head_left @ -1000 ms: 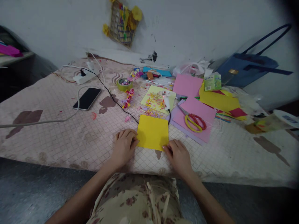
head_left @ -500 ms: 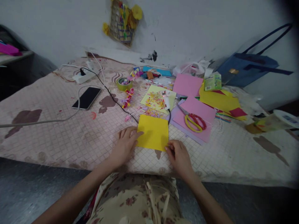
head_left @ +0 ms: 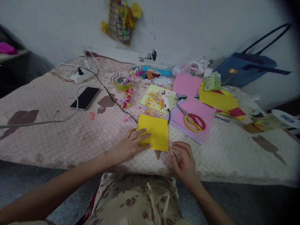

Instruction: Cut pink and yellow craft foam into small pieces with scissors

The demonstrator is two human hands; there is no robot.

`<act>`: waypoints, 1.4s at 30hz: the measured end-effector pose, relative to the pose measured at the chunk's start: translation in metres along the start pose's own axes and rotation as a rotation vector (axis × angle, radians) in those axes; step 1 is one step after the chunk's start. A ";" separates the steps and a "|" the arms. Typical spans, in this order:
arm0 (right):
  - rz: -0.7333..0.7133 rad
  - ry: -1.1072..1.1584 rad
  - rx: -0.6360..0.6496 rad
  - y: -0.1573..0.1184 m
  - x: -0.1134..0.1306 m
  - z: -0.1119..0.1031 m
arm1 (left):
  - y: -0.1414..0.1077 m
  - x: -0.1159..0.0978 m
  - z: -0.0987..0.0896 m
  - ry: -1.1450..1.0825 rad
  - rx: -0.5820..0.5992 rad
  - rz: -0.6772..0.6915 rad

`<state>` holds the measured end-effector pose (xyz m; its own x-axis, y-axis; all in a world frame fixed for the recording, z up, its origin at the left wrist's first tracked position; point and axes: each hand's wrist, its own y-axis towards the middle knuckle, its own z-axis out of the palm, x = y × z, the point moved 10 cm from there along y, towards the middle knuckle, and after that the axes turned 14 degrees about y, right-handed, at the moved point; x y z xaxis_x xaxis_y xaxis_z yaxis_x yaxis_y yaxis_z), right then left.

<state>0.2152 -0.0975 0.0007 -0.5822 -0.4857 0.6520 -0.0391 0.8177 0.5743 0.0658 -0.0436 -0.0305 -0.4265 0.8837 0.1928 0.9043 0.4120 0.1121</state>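
A yellow square of paper (head_left: 156, 129) lies flat near the table's front edge, with a crease line running along its lower side. My left hand (head_left: 133, 142) rests on its left part, fingers spread and lying flat on the sheet. Just off the lower right corner is my right hand (head_left: 184, 156), its fingers curled but apart, with nothing visible in them. Behind the paper, a white glue gun (head_left: 166, 101) lies on a pale yellow sheet (head_left: 150, 93) strewn with small paper bits.
Scissors (head_left: 194, 122) with red and yellow handles lie on pink paper (head_left: 185, 114) at right. A phone (head_left: 87, 98), a power strip (head_left: 82, 76) and cables are at left. A roll of tape (head_left: 123, 84), a blue bag (head_left: 248, 68) and a plastic cup (head_left: 269, 122) stand farther off.
My left hand has moved from the paper's left edge onto the sheet, its fingers now spread. My right hand has let go of the lower right corner and shifted slightly right.
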 end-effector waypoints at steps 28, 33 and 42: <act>-0.108 -0.440 0.569 -0.031 0.009 0.090 | -0.016 -0.058 0.003 0.101 -0.151 -0.141; -0.112 -0.480 0.597 -0.035 0.008 0.088 | -0.025 -0.049 0.004 0.103 -0.100 -0.143; -0.091 -0.531 0.506 -0.054 -0.009 0.052 | -0.053 -0.020 0.003 0.116 -0.105 -0.239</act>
<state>0.1802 -0.1209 -0.0617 -0.8687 -0.4480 0.2114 -0.4006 0.8863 0.2325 0.0265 -0.0822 -0.0436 -0.6321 0.7306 0.2581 0.7735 0.5748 0.2670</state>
